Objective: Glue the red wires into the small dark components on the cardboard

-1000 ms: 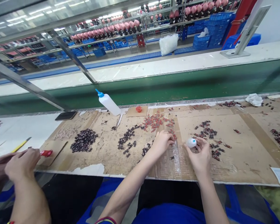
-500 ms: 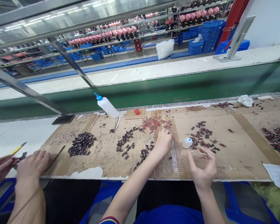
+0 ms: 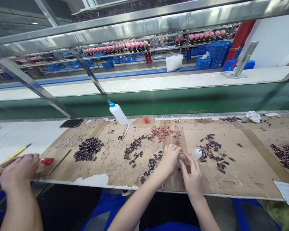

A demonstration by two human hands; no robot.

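My left hand (image 3: pixel 170 158) and my right hand (image 3: pixel 193 173) meet over the cardboard (image 3: pixel 170 183), fingertips pinched close together. Whatever lies between them is too small and hidden to name. Just beyond my right fingers is a small white bottle (image 3: pixel 196 154) with a blue tip. Small red parts (image 3: pixel 160 133) are spread past my left hand, while small black parts (image 3: pixel 151 166) lie to its left. To the right of the little bottle, a loose pile of black-and-red parts (image 3: pixel 212 147) covers the cardboard.
A co-worker's hands (image 3: pixel 19 170) work at the left, near a red object (image 3: pixel 47 161) and a yellow knife (image 3: pixel 16 153). Farther back stand a tall white bottle (image 3: pixel 118 114) and a phone (image 3: pixel 71 123). Black parts (image 3: pixel 88 149) are heaped at left. A metal frame (image 3: pixel 91 75) rises behind.
My right hand has moved left from beside the small bottle and closed its fingers against those of my left hand. A red object now shows by the co-worker's hands. The view has tilted slightly.
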